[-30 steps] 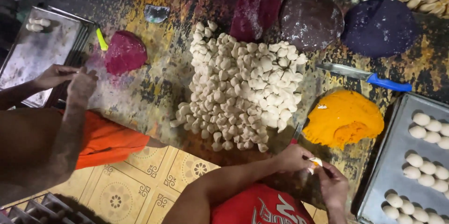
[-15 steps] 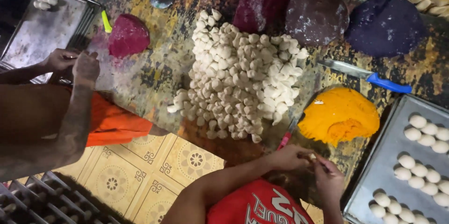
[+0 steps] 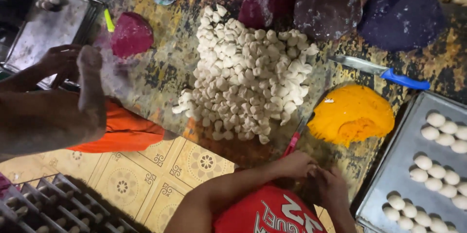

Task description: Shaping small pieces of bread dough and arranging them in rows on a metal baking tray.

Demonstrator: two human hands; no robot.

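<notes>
I count five dough mounds (image 3: 353,114), one knife (image 3: 380,72), three trays (image 3: 409,151) on the stained table (image 3: 170,75); my hands' (image 3: 62,60) grip I can't tell.

Magenta dough lump (image 3: 131,33): rounded, smooth, matte, sits upper left of frame on the stained worktop, just right of a metal tray. Pale dough pieces (image 3: 245,75): many small irregular off-white chunks, heaped in a loose pile at centre frame, stragglers along its lower left edge.
</notes>
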